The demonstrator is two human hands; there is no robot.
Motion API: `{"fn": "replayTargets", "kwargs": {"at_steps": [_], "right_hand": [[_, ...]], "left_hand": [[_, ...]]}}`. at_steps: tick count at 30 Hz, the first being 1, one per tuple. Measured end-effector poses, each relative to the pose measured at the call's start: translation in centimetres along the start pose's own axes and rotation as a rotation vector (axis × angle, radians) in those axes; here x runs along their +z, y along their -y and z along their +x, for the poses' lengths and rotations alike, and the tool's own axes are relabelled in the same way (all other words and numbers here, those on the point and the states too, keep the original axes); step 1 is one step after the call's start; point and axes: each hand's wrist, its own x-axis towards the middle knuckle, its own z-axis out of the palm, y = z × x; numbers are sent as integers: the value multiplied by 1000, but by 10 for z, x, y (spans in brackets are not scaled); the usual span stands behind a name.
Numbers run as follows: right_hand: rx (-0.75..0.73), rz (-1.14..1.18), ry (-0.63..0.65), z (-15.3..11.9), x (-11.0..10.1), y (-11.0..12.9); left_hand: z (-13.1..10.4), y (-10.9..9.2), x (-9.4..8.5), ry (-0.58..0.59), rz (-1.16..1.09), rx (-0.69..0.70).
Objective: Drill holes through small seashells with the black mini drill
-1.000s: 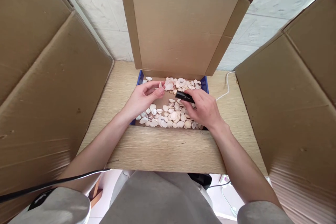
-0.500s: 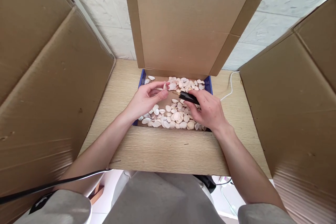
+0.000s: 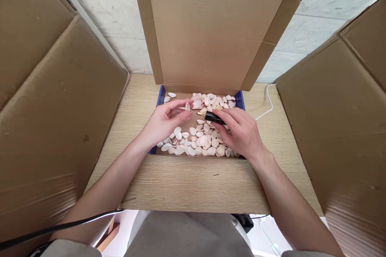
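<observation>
Over the cardboard box (image 3: 239, 100) near the back edge of the bench (image 3: 181, 184), the left hand (image 3: 159, 123) is pinching a pale shell (image 3: 187, 106); the right hand (image 3: 243, 131) is aiming a firmly gripped black mini drill (image 3: 213, 118) towards it.

Tall cardboard panels (image 3: 325, 104) flanked a wood-grain tabletop (image 3: 181, 184) before a pale block-patterned wall (image 3: 105, 12), while a white cable (image 3: 271, 104) curved near the right-hand panel and a black cord (image 3: 60, 227) crossed the lower left foreground.

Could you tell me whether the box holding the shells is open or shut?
Open: its lid stands raised at the back, and the shells inside show.
</observation>
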Motion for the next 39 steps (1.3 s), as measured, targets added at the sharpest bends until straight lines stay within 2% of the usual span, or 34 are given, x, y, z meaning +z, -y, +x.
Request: {"fn": "replayTargets", "kwargs": {"at_steps": [6,12,18,25,32,39], "right_hand": [[-9,-32,-36,1,0,-1],[-30,-56,-55,1,-1,-2],[-8,53,14,-1,-3,1],[-47,-33,-61,1,-2,-3],[-13,54,-2,-2,-3,0],[-25,-22,-64,0,-3,-4]], "left_hand": [[0,-5,1,-21,32,-44],[0,-1,-1,-3,66,-9],[0,-1,-1,-21,87,-17],[-1,-2,-1,-36,76,-17],[0,-3,-1,-26,103,-48],[-1,-3,0,-27,106,-60]]}}
